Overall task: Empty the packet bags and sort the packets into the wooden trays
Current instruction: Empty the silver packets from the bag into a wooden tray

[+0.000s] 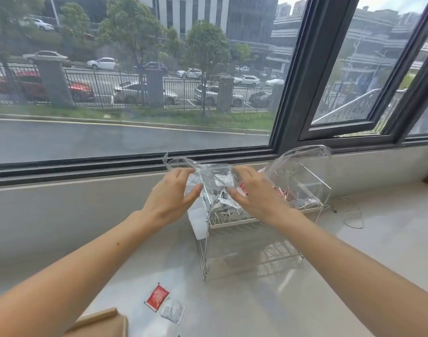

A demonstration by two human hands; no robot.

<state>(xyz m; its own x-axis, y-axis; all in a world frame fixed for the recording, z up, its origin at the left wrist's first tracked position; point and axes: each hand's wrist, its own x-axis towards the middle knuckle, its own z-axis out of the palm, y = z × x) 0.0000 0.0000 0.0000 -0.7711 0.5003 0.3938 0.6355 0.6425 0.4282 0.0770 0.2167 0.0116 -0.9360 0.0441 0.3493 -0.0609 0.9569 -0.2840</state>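
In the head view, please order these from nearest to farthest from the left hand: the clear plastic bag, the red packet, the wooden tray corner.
1. clear plastic bag: at the fingertips of the left hand, above the wire rack.
2. red packet: lying on the counter, below the hand.
3. wooden tray corner: at the bottom edge, left of the packet.

Clear plastic packet bag (pixel 209 177) sits crumpled in the upper tier of a wire rack by the window, mouth pulled open, white/silver packets inside; second clear bag (pixel 303 164) just to its right in the same rack, puffed up, w/ red packets (pixel 289 193) at its base; on the counter nearer the camera, one red packet (pixel 157 297) lies flat, tilted, a white packet (pixel 173 312) just beside it at lower right; corner of a wooden tray (pixel 103 322) at bottom edge, left of both.
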